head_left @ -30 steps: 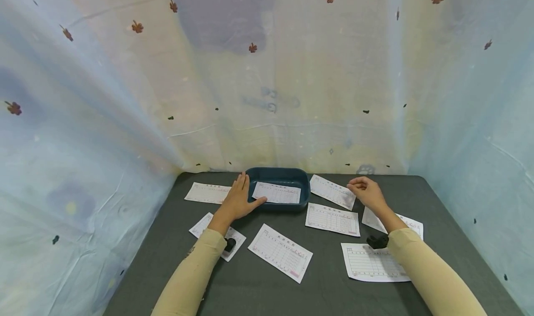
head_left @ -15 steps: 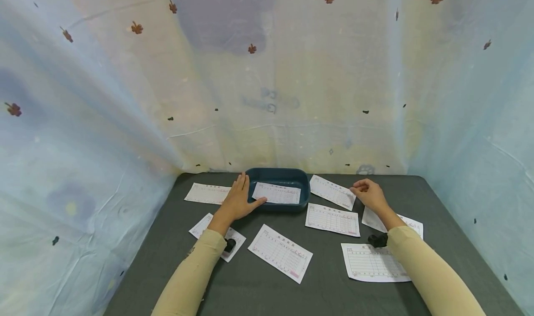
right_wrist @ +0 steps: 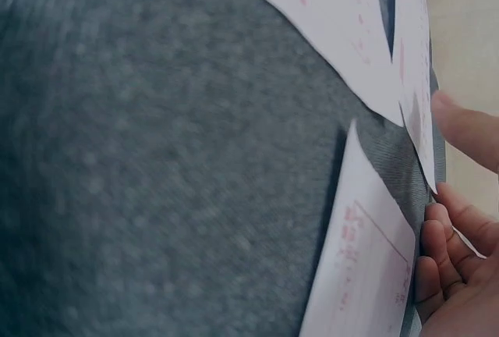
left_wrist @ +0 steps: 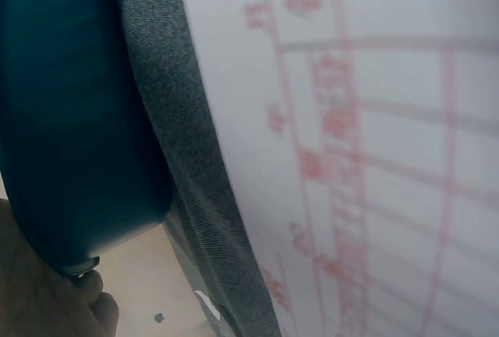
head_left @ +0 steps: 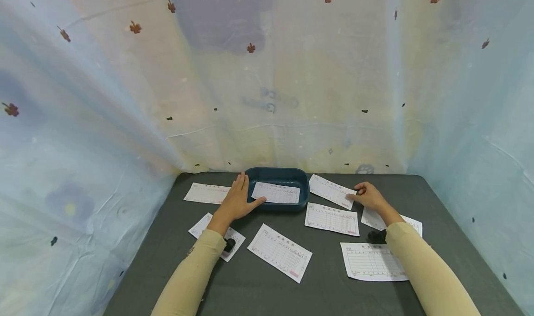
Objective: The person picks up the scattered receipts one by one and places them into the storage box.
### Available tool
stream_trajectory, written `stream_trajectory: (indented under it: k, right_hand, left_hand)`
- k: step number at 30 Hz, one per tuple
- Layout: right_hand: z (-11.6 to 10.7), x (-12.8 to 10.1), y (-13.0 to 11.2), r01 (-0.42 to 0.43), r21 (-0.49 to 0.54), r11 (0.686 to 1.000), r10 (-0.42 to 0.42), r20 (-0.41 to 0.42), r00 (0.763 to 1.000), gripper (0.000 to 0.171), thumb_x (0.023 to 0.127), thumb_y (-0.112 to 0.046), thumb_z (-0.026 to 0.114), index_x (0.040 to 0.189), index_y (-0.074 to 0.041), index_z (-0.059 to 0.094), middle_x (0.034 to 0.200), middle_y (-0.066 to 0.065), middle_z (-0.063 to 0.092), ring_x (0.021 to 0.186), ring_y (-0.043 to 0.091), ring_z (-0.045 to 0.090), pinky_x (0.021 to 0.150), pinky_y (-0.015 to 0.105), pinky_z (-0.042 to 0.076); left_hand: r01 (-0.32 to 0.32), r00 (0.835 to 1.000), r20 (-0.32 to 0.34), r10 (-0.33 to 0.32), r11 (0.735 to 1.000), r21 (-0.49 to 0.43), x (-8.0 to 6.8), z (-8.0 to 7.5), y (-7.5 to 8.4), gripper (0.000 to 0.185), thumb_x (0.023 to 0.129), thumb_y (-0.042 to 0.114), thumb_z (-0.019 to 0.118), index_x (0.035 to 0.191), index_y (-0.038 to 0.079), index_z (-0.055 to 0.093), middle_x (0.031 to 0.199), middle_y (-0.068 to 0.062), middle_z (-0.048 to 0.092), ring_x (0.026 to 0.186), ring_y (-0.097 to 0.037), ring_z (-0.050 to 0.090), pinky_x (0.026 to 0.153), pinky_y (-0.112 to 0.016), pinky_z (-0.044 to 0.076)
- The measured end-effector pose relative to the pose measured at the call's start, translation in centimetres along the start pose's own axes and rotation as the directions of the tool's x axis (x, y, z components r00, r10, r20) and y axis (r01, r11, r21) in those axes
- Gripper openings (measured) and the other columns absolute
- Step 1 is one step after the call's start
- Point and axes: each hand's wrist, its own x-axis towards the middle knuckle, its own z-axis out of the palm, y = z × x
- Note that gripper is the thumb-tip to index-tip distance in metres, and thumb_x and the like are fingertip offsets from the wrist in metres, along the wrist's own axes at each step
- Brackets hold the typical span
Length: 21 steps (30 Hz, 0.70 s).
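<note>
A dark teal tray [head_left: 277, 171] stands at the back of the grey table with one printed paper slip [head_left: 276, 193] lying in it. My left hand [head_left: 238, 198] rests flat against the tray's left rim, fingers straight, thumb along the front wall. The left wrist view shows the tray wall [left_wrist: 70, 118] beside a slip [left_wrist: 374, 157] on the cloth. My right hand [head_left: 354, 194] is down on the right end of the slip [head_left: 331, 191] right of the tray. In the right wrist view that slip's edge [right_wrist: 413, 79] lies between thumb and curled fingers [right_wrist: 440, 251].
More printed slips lie scattered on the grey table [head_left: 325, 288]: one left of the tray [head_left: 206, 193], one in front of it [head_left: 331, 218], one at centre front [head_left: 279, 252], one at front right [head_left: 372, 261]. Pale fabric walls close the back and sides.
My right hand has dropped from just above the table onto the right end of the slip beside the tray. The left hand and tray have stayed put.
</note>
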Motion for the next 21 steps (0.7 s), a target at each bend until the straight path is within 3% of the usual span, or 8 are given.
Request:
stream_trajectory:
  k: [6,14,21]
  right_hand:
    - [0.48,0.26,0.19,-0.011,-0.015,1.0,0.011,0.011,1.0,0.064,0.098,-0.03,0.082,0.135,0.013,0.052,0.11,0.021,0.051,0.099,0.032,0.049,0.084,0.044,0.044]
    - [0.53,0.14,-0.59,-0.054,-0.119,0.991,0.055,0.003,0.999,0.076,0.093,-0.037,0.086,0.136,0.013,0.049,0.124,0.033,0.05,0.11,0.045,0.052,0.096,0.06,0.047]
    - [0.65,0.18,-0.6,-0.073,-0.155,0.985,0.074,-0.002,0.997,0.072,0.093,-0.04,0.086,0.129,0.01,0.05,0.124,0.032,0.049,0.111,0.045,0.05,0.099,0.064,0.043]
  left_hand:
    - [0.006,1.0,0.009,-0.007,1.0,0.012,-0.15,-0.19,0.17,0.119,0.099,0.079,0.053,0.17,-0.005,0.008,0.179,-0.021,-0.001,0.166,-0.039,0.004,0.134,-0.054,0.013]
    - [-0.002,1.0,0.008,0.002,1.0,0.021,-0.08,-0.05,0.0,0.121,0.098,0.082,0.049,0.17,-0.005,0.007,0.179,-0.024,0.002,0.166,-0.039,0.003,0.134,-0.054,0.011]
    - [-0.011,1.0,-0.005,0.011,1.0,0.014,-0.07,-0.1,0.18,0.12,0.098,0.079,0.052,0.169,-0.007,0.009,0.178,-0.025,0.002,0.166,-0.041,0.006,0.134,-0.055,0.013]
